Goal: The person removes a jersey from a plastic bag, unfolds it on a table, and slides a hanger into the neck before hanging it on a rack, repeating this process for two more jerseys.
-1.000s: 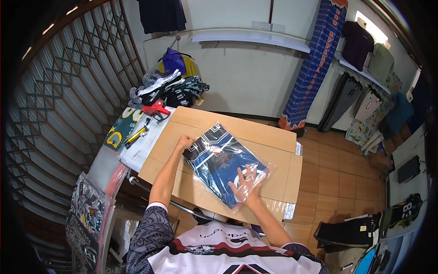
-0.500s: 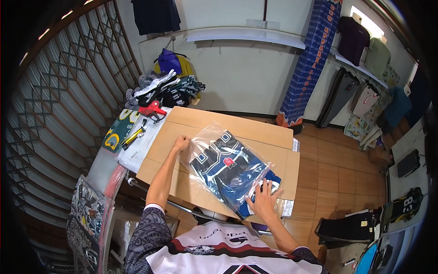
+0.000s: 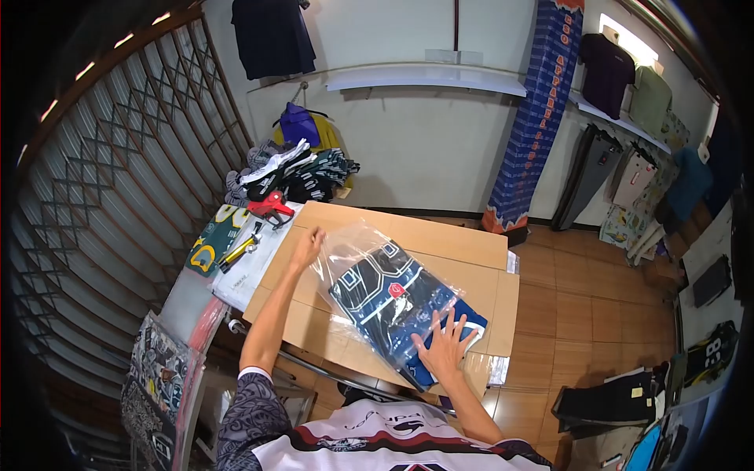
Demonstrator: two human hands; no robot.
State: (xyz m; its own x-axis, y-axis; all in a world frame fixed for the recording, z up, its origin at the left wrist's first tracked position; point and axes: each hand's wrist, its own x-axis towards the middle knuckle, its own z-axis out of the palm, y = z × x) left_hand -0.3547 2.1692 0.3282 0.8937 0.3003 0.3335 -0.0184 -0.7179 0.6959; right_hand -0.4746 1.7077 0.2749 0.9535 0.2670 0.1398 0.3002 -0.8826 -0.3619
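Note:
A folded navy and white jersey [image 3: 393, 298] lies partly inside a clear plastic bag [image 3: 357, 247] on a cardboard-covered table [image 3: 440, 235]. My left hand [image 3: 308, 245] pinches the bag's far left corner and pulls it taut. My right hand [image 3: 444, 347] lies flat, fingers spread, on the near end of the jersey where it sticks out of the bag.
A red tag gun [image 3: 271, 207], a yellow tool [image 3: 239, 251] and a green and yellow garment [image 3: 208, 243] lie left of the cardboard. Folded clothes [image 3: 294, 169] are piled at the far left end. A metal grille [image 3: 118, 180] runs along the left. Garments hang on the right wall.
The bag has slid further up over the jersey. My left hand moved away with the bag's corner. My right hand left the inside of the bag and now presses the jersey's near end.

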